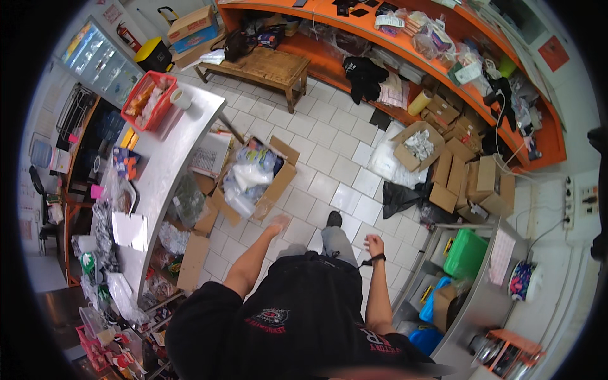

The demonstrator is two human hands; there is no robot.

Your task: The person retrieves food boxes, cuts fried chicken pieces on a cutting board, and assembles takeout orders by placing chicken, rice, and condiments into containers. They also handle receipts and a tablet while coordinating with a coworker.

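My left hand (pixel 278 223) hangs over the floor at the end of my stretched left arm, smeared by motion, so its fingers do not show clearly. Just beyond it stands an open cardboard box (pixel 278 190) filled with clear and white plastic bags (pixel 246 180). On the other side of my body, my right hand (pixel 374 245) hangs loosely above the tiles, fingers slightly bent and apart, with nothing seen in it. A dark band (pixel 373 259) circles that wrist. Neither hand appears to touch anything.
A long metal table (pixel 190 130) bearing a red basket (pixel 135 117) runs along the left. Ahead are a wooden bench (pixel 266 66) and orange shelving (pixel 437 66). Cardboard boxes (pixel 446 180) and a black bag (pixel 399 199) lie right, near a metal counter (pixel 472 304) with a green bin (pixel 465 253).
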